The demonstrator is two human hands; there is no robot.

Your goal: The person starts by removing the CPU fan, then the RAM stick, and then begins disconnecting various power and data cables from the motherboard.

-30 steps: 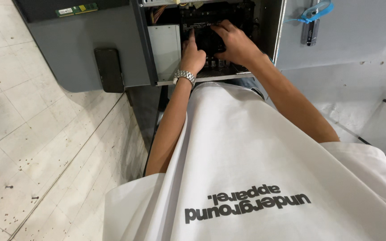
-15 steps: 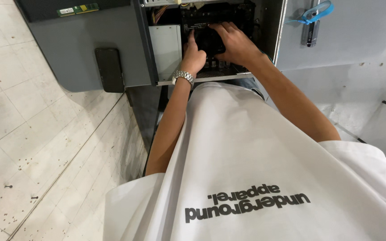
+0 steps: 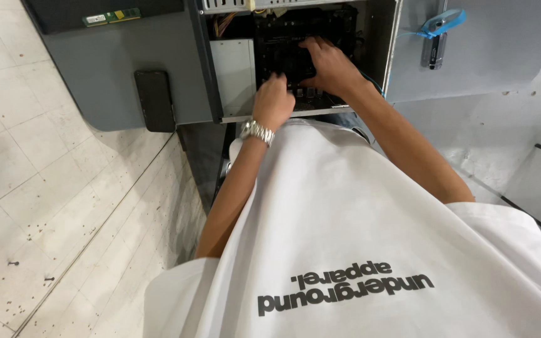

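An open computer case [image 3: 236, 75] lies on a grey table, its dark board and wiring exposed. Both of my hands reach inside it. My right hand [image 3: 332, 67] curls over a black component [image 3: 283, 56] mounted on the board. My left hand [image 3: 273, 101], with a metal watch [image 3: 257, 131] on the wrist, rests just in front of that component with bunched fingers touching its near edge. What the fingertips hold is hidden. My white shirt fills the lower part of the view.
On the grey table [image 3: 95, 75], a black phone [image 3: 154, 100] lies left of the case and a green circuit strip [image 3: 111, 15] sits farther back. A blue-handled tool [image 3: 438, 28] lies on the right side. Speckled floor tiles [image 3: 45, 206] spread to the left.
My left hand has drawn back a little toward the case's near edge. My right hand has stayed on the black component.
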